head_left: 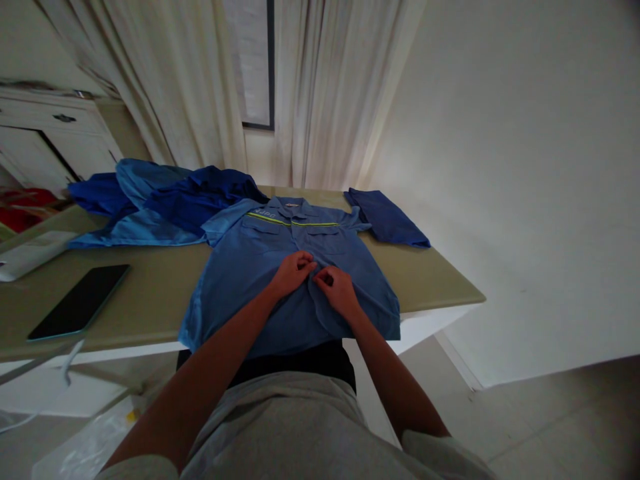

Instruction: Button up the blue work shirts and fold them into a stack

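Note:
A blue work shirt (250,280) with a yellow reflective stripe lies flat on the table (150,293), collar away from me, its hem hanging over the near edge. My left hand (294,272) and my right hand (336,288) meet at the shirt's front placket, about mid-chest. Both hands have their fingers curled and pinched on the fabric edges there. The fingertips almost touch each other.
A pile of blue garments (160,200) lies at the back left of the table. A folded dark blue piece (387,217) sits at the back right. A black phone (80,300) lies at the left. White curtains, a white cabinet (50,133) and a wall surround the table.

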Tool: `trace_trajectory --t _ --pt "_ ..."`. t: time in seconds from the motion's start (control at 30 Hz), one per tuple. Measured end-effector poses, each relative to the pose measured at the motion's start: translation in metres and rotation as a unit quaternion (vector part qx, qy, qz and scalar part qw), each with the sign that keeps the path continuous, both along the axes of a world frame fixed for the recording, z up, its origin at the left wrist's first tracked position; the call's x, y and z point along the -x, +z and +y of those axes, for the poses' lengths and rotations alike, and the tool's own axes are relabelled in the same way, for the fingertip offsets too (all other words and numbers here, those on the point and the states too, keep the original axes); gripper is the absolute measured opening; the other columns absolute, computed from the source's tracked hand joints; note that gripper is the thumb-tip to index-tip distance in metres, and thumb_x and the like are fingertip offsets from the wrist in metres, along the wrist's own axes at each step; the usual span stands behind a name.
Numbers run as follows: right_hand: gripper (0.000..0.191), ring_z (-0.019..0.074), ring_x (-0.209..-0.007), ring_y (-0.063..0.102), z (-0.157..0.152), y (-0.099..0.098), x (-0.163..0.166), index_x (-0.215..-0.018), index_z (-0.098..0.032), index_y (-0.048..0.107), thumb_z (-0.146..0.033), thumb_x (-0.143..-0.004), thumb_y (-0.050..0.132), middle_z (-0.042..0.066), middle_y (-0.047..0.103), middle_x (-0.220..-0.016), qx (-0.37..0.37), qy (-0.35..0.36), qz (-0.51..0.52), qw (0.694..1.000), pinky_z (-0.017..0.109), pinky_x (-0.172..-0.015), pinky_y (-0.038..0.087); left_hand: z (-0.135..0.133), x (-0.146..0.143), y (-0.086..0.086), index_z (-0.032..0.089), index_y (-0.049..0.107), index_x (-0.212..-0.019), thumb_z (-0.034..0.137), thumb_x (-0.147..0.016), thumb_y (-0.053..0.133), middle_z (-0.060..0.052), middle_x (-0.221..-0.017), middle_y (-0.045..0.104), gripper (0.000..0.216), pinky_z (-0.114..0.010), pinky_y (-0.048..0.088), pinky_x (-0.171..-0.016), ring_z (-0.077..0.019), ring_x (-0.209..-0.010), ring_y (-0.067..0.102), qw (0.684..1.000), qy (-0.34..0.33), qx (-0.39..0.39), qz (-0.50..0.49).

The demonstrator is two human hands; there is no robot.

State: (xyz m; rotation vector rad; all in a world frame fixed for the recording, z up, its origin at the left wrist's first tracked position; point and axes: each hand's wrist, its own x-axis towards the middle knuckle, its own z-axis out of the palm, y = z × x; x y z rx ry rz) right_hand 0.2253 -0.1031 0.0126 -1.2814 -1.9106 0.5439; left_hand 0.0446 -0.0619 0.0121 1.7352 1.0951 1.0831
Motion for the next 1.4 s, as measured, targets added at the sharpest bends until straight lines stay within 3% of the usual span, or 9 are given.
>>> trace_trajectory --t 0.17,0.23,0.33,0.43,0.57,0.77,0.93,1.13,1.4 --pt "0.008 0.0162 -0.07 0.062 -0.003 -0.003 -0.001 -0.093 -0.02 0.068 -0.026 -0.088 0.068 0.002 0.07 -0.084 0.003 -0.003 0.043 0.999 0.029 -0.071 0.05 0.006 0.001 -0.003 0.017 0.063 -0.103 0.038 -0.1 0.049 -0.003 -0.078 0.07 0.025 -0.03 0.054 -0.066 -0.0153 -0.064 0.064 1.0 -0.011 0.022 0.007" --pt "0.014 0.016 -0.07 0.063 -0.003 -0.004 -0.002 -0.101 -0.021 0.068 -0.023 -0.088 0.064 0.002 0.071 -0.088 0.001 -0.01 0.071 0.997 0.029 -0.069 0.05 0.001 0.003 -0.003 0.018 0.066 -0.102 0.033 -0.098 0.048 -0.005 -0.083 0.071 0.023 -0.034 0.055 -0.074 -0.0181 -0.07 0.066 0.994 -0.013 -0.038 0.103" --pt "0.021 0.016 -0.073 0.065 0.002 0.002 -0.007 -0.11 -0.022 0.067 -0.023 -0.091 0.06 0.003 0.072 -0.095 0.001 -0.012 0.088 0.996 0.03 -0.072 0.052 -0.015 0.003 -0.003 0.019 0.07 -0.097 0.03 -0.091 0.058 -0.011 -0.101 0.072 0.018 -0.043 0.053 -0.09 -0.0273 -0.096 0.067 0.94 -0.018 -0.17 0.294" --pt "0.019 0.0165 -0.082 0.067 0.017 0.021 -0.009 -0.113 -0.023 0.068 -0.024 -0.095 0.06 0.004 0.073 -0.102 -0.026 0.029 0.013 0.999 0.031 -0.08 0.053 -0.036 0.001 -0.003 0.018 0.073 -0.11 0.034 -0.091 0.058 -0.015 -0.121 0.068 0.029 -0.05 0.046 -0.106 -0.0334 -0.119 0.06 0.887 -0.032 -0.241 0.392" --pt "0.018 0.0181 -0.091 0.067 0.053 0.043 0.002 -0.111 -0.021 0.071 -0.02 -0.093 0.066 0.007 0.072 -0.108 -0.072 0.068 -0.13 0.987 0.033 -0.089 0.051 -0.057 -0.001 -0.006 0.021 0.074 -0.12 0.037 -0.095 0.055 -0.014 -0.129 0.067 0.036 -0.051 0.031 -0.123 -0.0324 -0.129 0.056 0.867 -0.052 -0.252 0.427" --pt "0.023 0.0222 -0.09 0.068 0.088 0.031 0.029 -0.099 -0.021 0.077 -0.016 -0.078 0.083 0.006 0.075 -0.098 0.004 0.132 -0.259 0.957 0.03 -0.077 0.049 -0.073 0.003 -0.009 0.018 0.073 -0.118 0.035 -0.096 0.054 -0.016 -0.128 0.067 0.034 -0.05 0.033 -0.124 -0.032 -0.13 0.056 0.861 -0.058 -0.245 0.443" --pt "0.004 0.0183 -0.083 0.066 0.082 0.009 0.023 -0.089 -0.02 0.079 -0.02 -0.088 0.075 0.005 0.074 -0.092 -0.04 0.127 -0.214 0.968 0.028 -0.077 0.047 -0.069 0.006 -0.007 0.018 0.072 -0.105 0.024 -0.094 0.051 -0.015 -0.116 0.068 0.024 -0.05 0.039 -0.119 -0.0304 -0.121 0.059 0.877 -0.071 -0.238 0.411" --pt "0.007 0.0163 -0.084 0.061 0.083 -0.003 0.017 -0.091 -0.017 0.075 -0.021 -0.094 0.071 0.005 0.07 -0.092 -0.07 0.133 -0.178 0.973 0.028 -0.08 0.044 -0.045 0.01 -0.001 0.021 0.068 -0.091 0.015 -0.091 0.041 -0.008 -0.1 0.073 0.027 -0.04 0.054 -0.094 -0.023 -0.096 0.067 0.961 -0.063 -0.103 0.249" --pt "0.005 0.0152 -0.078 0.058 0.086 -0.005 0.016 -0.091 -0.017 0.069 -0.018 -0.094 0.066 0.004 0.066 -0.09 -0.079 0.085 -0.142 0.983 0.027 -0.077 0.043 0.018 0.005 0.007 0.019 0.068 -0.086 0.017 -0.087 0.056 -0.007 -0.089 0.075 0.012 -0.031 0.055 -0.075 -0.0197 -0.08 0.071 0.977 0.177 0.1 0.057"
